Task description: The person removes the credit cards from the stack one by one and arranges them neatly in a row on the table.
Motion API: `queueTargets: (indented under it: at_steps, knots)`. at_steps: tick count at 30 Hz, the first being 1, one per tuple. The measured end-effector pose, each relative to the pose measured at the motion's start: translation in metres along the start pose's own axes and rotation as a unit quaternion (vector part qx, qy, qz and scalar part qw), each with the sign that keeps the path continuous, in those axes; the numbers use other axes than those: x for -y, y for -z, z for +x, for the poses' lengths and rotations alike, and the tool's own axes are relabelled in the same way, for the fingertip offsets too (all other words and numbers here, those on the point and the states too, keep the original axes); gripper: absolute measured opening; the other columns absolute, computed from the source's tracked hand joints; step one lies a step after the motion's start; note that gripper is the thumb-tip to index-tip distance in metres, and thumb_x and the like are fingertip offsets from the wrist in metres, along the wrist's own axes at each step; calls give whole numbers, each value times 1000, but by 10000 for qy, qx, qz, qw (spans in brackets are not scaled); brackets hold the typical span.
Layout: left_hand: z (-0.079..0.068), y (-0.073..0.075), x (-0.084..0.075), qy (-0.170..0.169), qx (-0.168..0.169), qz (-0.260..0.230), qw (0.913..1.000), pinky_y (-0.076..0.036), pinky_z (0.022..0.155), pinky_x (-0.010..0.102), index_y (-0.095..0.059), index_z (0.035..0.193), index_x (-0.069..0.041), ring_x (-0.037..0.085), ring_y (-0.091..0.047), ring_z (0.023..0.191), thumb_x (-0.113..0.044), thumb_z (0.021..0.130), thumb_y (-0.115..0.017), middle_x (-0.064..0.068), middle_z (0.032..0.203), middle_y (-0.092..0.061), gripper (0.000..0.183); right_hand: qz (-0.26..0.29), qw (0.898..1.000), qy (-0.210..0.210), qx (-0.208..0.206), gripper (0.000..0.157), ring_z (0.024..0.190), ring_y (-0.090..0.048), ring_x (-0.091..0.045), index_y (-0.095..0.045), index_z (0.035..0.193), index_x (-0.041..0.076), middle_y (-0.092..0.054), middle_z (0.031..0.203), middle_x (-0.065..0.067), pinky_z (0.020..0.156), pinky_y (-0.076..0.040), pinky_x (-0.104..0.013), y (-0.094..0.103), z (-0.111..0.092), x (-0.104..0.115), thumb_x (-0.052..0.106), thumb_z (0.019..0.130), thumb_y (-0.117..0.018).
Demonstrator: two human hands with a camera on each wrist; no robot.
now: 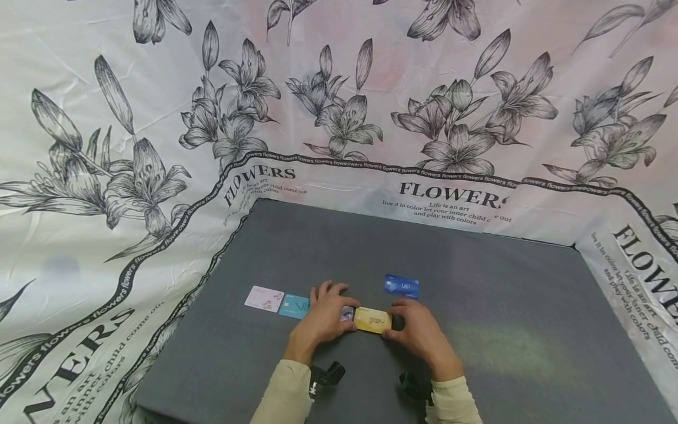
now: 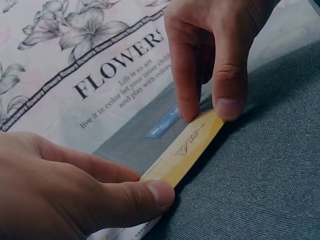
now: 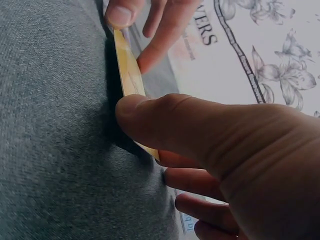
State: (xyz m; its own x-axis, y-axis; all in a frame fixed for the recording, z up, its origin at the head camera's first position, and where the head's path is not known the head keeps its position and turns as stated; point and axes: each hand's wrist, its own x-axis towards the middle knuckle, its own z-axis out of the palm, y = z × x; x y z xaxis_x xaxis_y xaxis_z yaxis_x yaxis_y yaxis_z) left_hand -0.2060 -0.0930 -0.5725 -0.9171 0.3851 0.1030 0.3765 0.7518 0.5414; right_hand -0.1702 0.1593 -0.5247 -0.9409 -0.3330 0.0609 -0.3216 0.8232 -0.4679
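My right hand [image 1: 421, 330] pinches the right end of a yellow card [image 1: 372, 320] between thumb and fingers; the right wrist view shows the yellow card [image 3: 131, 75] edge-on under that thumb. My left hand [image 1: 325, 312] holds the long edges of a pale patterned card [image 1: 346, 314] with thumb and index finger, right at the seam with the yellow card. Most of the patterned card is hidden by this hand. Leftward in the same row lie a teal card [image 1: 293, 305], partly covered, and a pink-white card [image 1: 263, 298].
A blue VIP card [image 1: 401, 285] lies apart, behind the right hand. All the cards are on a dark grey cloth-covered table [image 1: 328, 241]. White fabric with printed flowers [image 1: 455, 106] surrounds the table at the back and sides.
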Motion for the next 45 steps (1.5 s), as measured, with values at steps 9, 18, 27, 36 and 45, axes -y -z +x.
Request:
queueTargets:
  at_steps: [9,18,27,36,45]
  knots:
    - [-8,21,-20,80,73,162,9998,-24,119,85,-85,123,-25,54,-38,153,-31,84,-98,15,160,-56,42,-90,9998,8,-172,40,120,-70,-45,-84,110,2,-74,130,-22,104,-56,-62,-4,0,2,21,78,-99]
    - [-10,29,-28,294,224,194,9991,-21,123,83,-85,123,-24,54,-36,155,-31,84,-98,14,162,-55,41,-86,9998,-33,-199,40,119,-70,-44,-84,108,1,-74,128,-22,104,-56,-61,-4,1,5,20,76,-101]
    - [-11,19,-18,42,-58,84,9999,-25,116,87,-84,123,-29,56,-39,149,-32,80,-100,16,159,-57,45,-40,9997,-75,-226,44,118,-70,-44,-84,109,0,-73,128,-22,104,-56,-61,-6,0,5,20,74,-102]
    - [-13,22,-21,209,70,-28,9998,-21,121,86,-84,124,-27,55,-36,154,-29,82,-99,15,161,-54,45,30,9996,-62,-284,44,118,-70,-44,-83,109,-1,-73,128,-22,103,-57,-61,-7,-1,6,18,73,-102]
    - [-13,30,-31,346,256,159,9989,-20,124,83,-83,127,-25,53,-35,156,-30,85,-98,15,163,-53,44,47,9996,-87,-283,44,119,-70,-45,-83,110,-1,-73,130,-23,105,-56,-62,-7,-1,5,18,74,-102]
